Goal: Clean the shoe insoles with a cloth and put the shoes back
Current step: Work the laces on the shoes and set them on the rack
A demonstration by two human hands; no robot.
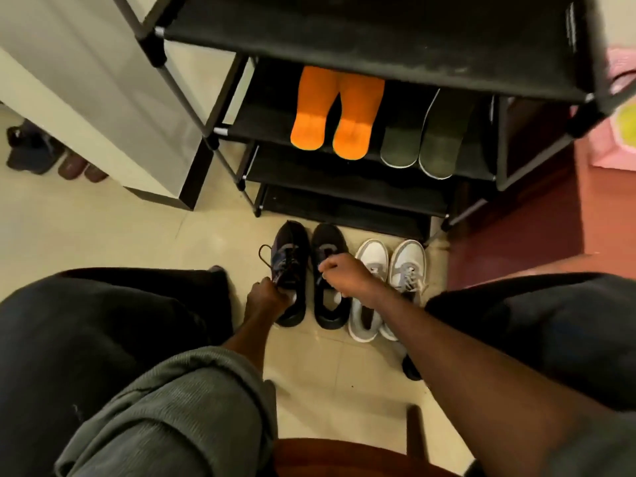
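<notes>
In front of the shoe rack (344, 197), two black shoes (311, 273) stand side by side on the floor. The left hand (263, 297) grips the left one's collar; the right hand (344, 273) pinches the other's tongue. White sneakers (389, 287) sit beside them.

Two shoe pairs (347, 280) on floor (103, 228) near rack (344, 197); two insole pairs (378, 129) on rack's shelf, far.

There are two black shoes (309, 273), two grey and white shoes (389, 287), two orange insoles (335, 115) and two green insoles (425, 136).
</notes>
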